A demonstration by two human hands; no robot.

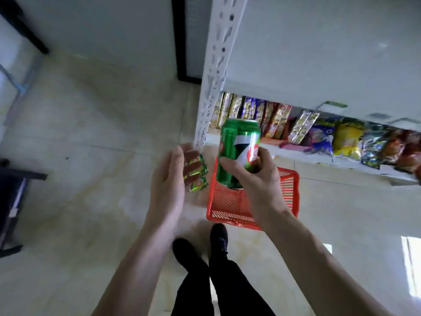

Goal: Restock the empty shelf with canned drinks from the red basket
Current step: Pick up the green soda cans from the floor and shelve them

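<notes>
My right hand (pixel 257 179) grips a green drink can (pixel 237 147) upright, held in the air above the red basket (pixel 289 195) on the floor. The basket's visible part looks bare; my arm hides the rest. My left hand (pixel 169 176) hovers beside the can with fingers apart, holding nothing. Behind its fingers, green cans (pixel 200 179) lie on the floor left of the basket. The white shelf board (pixel 319 53) above the snack row is bare.
A white perforated shelf post (pixel 215 71) runs down to the floor beside the basket. The lower shelf holds a row of snack packets (pixel 319 133). My feet in black shoes (pixel 200 245) stand just before the basket. Dark furniture (pixel 13 197) stands at the far left.
</notes>
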